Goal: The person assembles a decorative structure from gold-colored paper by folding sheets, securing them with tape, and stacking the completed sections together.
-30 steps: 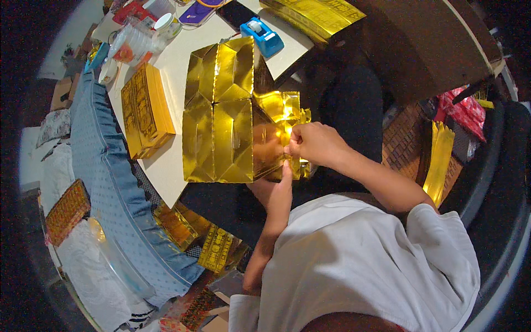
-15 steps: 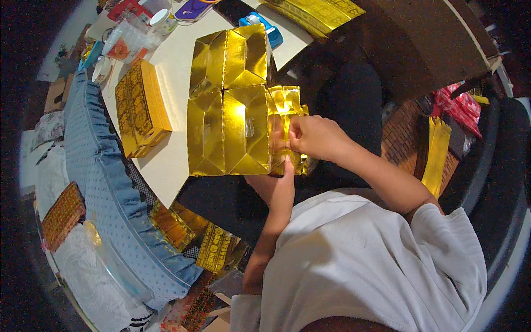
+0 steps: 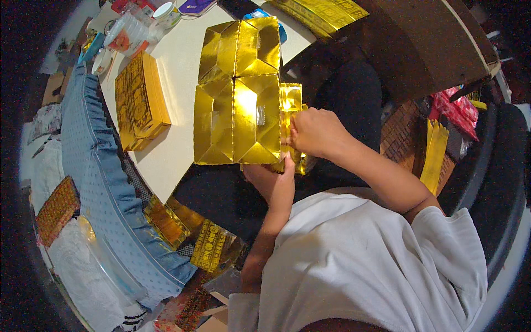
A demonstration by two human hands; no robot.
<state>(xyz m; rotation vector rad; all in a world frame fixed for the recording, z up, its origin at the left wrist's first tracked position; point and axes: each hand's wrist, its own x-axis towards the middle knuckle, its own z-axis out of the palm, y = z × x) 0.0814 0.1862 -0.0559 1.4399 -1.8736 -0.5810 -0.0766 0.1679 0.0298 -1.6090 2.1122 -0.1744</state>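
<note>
A shiny gold folded-paper block (image 3: pixel 217 119), made of several joined panels with creased corners and bits of clear tape, is held up in front of me. My left hand (image 3: pixel 275 178) supports it from below, its thumb pressed on the lower right corner; most of its fingers are hidden beneath. At the block's right side my right hand (image 3: pixel 315 133) is closed, fingertips pinched against a narrower gold paper piece (image 3: pixel 291 98) that sticks out there. What exactly lies between those fingertips is hidden.
On the white table (image 3: pixel 182 116) stands a thick yellow stack of printed paper (image 3: pixel 142 102). A blue tape dispenser (image 3: pixel 282 33) sits partly behind the block. Gold printed sheets (image 3: pixel 321 14) lie at the far edge. A blue ruffled cloth (image 3: pixel 110 182) runs along the left; folded gold strips (image 3: pixel 434 157) are at right.
The gold block has shifted slightly up and to the right, covering more of the narrower piece and the tape dispenser. Both hands keep their hold.
</note>
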